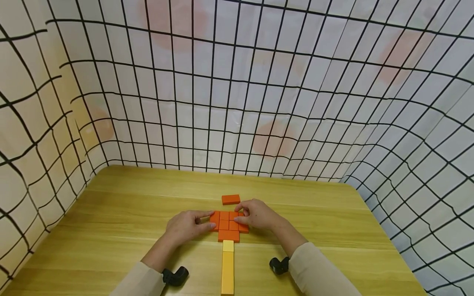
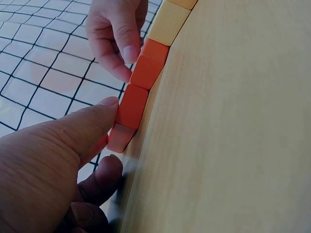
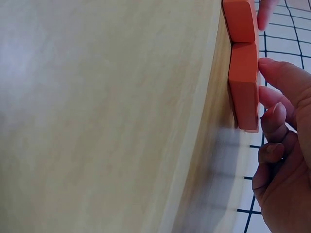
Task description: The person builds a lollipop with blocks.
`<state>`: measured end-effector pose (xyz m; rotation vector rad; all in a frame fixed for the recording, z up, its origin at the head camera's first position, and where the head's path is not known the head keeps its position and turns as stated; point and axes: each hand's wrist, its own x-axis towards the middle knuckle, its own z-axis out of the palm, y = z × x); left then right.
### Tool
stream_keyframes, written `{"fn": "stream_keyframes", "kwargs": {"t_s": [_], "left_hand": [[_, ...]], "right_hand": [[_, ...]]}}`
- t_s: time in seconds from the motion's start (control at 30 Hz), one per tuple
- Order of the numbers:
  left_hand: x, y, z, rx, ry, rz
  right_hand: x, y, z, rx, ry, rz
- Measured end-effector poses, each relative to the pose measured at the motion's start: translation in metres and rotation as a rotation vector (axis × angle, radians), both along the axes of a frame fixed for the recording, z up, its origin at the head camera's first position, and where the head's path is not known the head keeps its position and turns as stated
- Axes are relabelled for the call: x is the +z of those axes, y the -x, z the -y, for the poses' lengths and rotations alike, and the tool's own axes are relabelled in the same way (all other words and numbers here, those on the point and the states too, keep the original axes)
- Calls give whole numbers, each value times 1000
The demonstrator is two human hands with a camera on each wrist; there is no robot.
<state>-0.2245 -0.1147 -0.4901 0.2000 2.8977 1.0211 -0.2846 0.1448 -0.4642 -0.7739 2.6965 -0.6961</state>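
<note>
On the wooden table in the head view, several flat orange blocks point(image 1: 224, 225) lie edge to edge in a cluster. My left hand point(image 1: 186, 225) touches the cluster's left side with thumb and index fingertips. From the right, my right hand point(image 1: 258, 214) reaches over the cluster, its thumb and index finger at the right-hand blocks and partly covering them. The right wrist view shows those fingertips against an orange block point(image 3: 244, 99), the other fingers bent. Below the cluster, a small yellow block point(image 1: 228, 246) meets a long yellow block point(image 1: 227, 271).
One separate orange block point(image 1: 231, 200) lies beyond the cluster. Black wire mesh point(image 1: 207, 102) stands along the back and sides of the wooden table point(image 1: 148, 193), with pale sheeting behind it. A black wrist device point(image 1: 175, 276) is on the left wrist, another point(image 1: 279, 266) on the right.
</note>
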Motion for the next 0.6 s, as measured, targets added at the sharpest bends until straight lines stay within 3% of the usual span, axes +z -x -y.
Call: {"fn": "stream_keyframes", "kwargs": {"t_s": [0.6], "left_hand": [[-1, 0, 0, -4, -3, 4]], "right_hand": [[-4, 1, -3, -11, 18, 19]]}}
